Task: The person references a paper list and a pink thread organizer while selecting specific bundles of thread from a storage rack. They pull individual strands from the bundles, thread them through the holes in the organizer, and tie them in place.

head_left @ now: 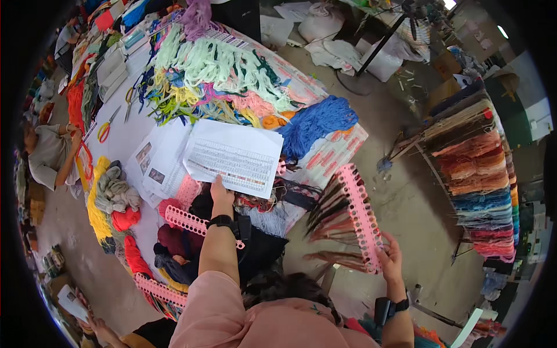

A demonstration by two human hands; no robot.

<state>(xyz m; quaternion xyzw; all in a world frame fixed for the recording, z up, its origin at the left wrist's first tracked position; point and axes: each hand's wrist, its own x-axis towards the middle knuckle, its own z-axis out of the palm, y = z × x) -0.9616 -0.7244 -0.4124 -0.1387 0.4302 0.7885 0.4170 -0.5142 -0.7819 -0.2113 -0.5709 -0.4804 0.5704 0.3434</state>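
Observation:
My left hand (220, 191) grips the lower edge of a white printed sheet (232, 152), with a fingertip on its face and the other fingers hidden. The sheet bears a dense table with a coloured row. Out to the right, my right hand (391, 258) holds the lower end of a long pink thread card (358, 214) with holes along both sides. Strands of thread (333, 223), dark at the top and brownish red lower down, hang from the card's left side. Another pink card (187, 220) lies by my left forearm.
Yarn skeins cover the table, including pale green (203, 61), blue (319, 124) and yellow (100, 200) ones. Orange-handled scissors (106, 130) lie at the left. A rack of coloured threads (473, 174) stands at the right. Another person (49, 153) is across the table's left side.

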